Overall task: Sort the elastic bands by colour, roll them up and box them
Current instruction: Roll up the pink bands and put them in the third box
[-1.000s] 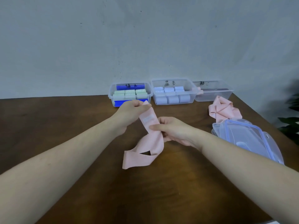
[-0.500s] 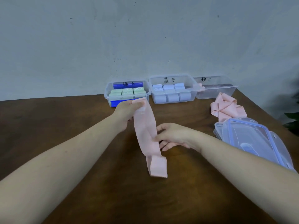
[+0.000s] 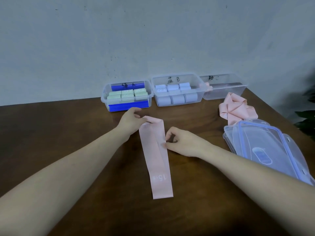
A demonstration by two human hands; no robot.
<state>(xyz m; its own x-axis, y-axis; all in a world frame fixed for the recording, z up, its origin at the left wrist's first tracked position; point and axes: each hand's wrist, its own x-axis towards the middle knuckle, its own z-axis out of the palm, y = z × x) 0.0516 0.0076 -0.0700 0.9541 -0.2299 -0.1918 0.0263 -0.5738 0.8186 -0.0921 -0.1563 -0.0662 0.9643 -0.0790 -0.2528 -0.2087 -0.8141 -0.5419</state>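
A pink elastic band marked "15" lies flat and straight on the brown table, running from far to near. My left hand pinches its far end. My right hand pinches its right edge near the middle. Three clear boxes stand at the back: one with green rolls, one with pale blue rolls, and a pink-labelled box with one pink roll at its left end. A pile of loose pink bands lies in front of that box.
Stacked clear lids with blue rims lie at the right, close to my right forearm. A grey wall rises behind the boxes. Dark plant leaves show at the right edge.
The pink band, held up and looped a second ago, has been lowered and stretched out flat on the table. Both hands came down with it.
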